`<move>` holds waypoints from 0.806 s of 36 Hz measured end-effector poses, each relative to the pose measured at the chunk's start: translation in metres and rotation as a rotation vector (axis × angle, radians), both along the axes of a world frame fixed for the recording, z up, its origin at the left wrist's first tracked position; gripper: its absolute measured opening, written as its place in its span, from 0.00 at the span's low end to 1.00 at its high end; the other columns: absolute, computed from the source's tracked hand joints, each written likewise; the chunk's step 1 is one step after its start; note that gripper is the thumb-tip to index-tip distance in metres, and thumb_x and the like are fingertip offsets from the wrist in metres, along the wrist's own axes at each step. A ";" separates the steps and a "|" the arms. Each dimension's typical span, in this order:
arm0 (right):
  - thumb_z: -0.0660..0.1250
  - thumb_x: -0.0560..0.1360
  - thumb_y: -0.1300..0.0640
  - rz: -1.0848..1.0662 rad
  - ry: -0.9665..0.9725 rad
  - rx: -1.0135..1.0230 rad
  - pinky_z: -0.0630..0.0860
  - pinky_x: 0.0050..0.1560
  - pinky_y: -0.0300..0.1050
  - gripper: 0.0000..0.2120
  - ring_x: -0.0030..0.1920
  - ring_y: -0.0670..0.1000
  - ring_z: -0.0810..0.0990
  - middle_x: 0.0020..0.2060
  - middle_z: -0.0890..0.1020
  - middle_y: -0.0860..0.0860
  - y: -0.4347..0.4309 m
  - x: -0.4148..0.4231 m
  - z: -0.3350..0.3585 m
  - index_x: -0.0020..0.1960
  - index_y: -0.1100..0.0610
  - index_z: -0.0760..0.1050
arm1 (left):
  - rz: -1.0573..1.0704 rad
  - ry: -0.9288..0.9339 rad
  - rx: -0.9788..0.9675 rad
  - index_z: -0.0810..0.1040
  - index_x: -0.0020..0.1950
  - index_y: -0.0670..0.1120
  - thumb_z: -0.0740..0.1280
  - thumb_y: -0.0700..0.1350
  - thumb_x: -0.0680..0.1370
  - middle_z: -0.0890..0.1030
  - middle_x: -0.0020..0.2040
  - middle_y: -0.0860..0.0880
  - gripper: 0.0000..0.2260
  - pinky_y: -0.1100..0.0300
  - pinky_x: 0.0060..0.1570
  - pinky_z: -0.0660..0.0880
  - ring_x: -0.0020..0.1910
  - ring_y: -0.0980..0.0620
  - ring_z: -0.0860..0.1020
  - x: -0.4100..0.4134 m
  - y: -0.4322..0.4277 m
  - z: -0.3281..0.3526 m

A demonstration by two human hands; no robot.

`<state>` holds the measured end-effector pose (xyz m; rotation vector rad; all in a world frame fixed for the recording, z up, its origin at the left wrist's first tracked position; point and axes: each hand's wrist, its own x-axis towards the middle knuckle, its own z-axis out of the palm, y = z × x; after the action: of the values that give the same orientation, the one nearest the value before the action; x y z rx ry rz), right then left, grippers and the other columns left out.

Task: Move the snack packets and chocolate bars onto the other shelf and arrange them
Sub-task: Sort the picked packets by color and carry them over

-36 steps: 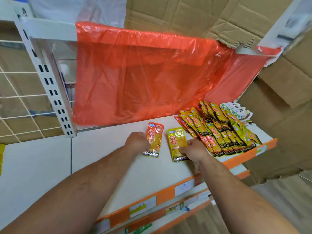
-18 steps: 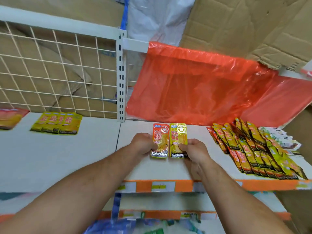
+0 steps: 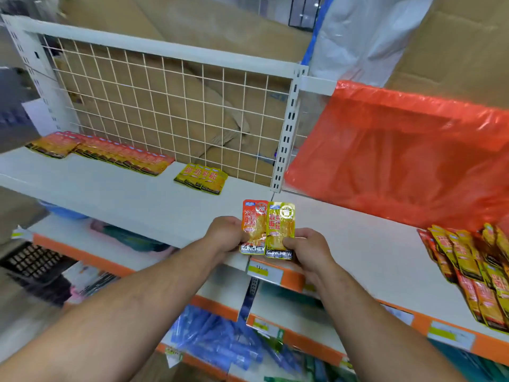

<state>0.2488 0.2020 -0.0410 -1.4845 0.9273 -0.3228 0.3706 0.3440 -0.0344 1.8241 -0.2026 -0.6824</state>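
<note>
My left hand (image 3: 227,235) grips an orange snack packet (image 3: 254,226) and my right hand (image 3: 309,248) grips a yellow snack packet (image 3: 281,228). Both packets are held side by side above the seam between the left shelf (image 3: 115,194) and the right shelf (image 3: 371,252). On the left shelf lie a long row of orange packets (image 3: 121,154) and a short row of yellow packets (image 3: 202,178) along the back. A pile of mixed orange and yellow packets (image 3: 473,268) lies at the right end of the right shelf.
A white wire grid (image 3: 170,111) backs the left shelf, with a slotted upright post (image 3: 287,133) between the shelves. An orange plastic sheet (image 3: 407,158) hangs behind the right shelf. Lower shelves hold blue packets (image 3: 214,337) and a black basket (image 3: 30,260).
Both hands have carried their packets leftward from the right shelf to the seam between the shelves. The view has swung left, bringing the left shelf's rows into sight.
</note>
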 end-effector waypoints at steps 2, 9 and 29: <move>0.71 0.72 0.68 0.018 -0.010 -0.004 0.81 0.54 0.61 0.07 0.47 0.59 0.85 0.44 0.86 0.58 0.004 0.010 0.001 0.45 0.57 0.79 | 0.022 0.001 -0.011 0.79 0.39 0.42 0.70 0.29 0.70 0.84 0.46 0.36 0.08 0.41 0.50 0.79 0.41 0.42 0.81 0.009 0.007 0.000; 0.72 0.72 0.67 0.045 0.017 -0.035 0.79 0.55 0.65 0.06 0.51 0.64 0.84 0.43 0.86 0.59 0.011 0.056 -0.003 0.41 0.57 0.80 | 0.039 -0.013 0.002 0.79 0.41 0.42 0.70 0.30 0.72 0.83 0.42 0.38 0.07 0.54 0.39 0.74 0.37 0.45 0.78 0.053 0.019 -0.004; 0.75 0.67 0.61 -0.135 0.159 -0.096 0.79 0.40 0.48 0.07 0.37 0.54 0.81 0.40 0.84 0.54 0.013 0.264 -0.020 0.44 0.59 0.80 | -0.045 -0.169 0.085 0.74 0.33 0.45 0.70 0.37 0.70 0.75 0.34 0.46 0.08 0.59 0.36 0.70 0.34 0.47 0.73 0.291 0.032 0.011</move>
<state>0.5127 0.2146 -0.0612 -1.5554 1.1559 -0.3561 0.6614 0.3763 -0.0232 1.9654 -0.3312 -0.5752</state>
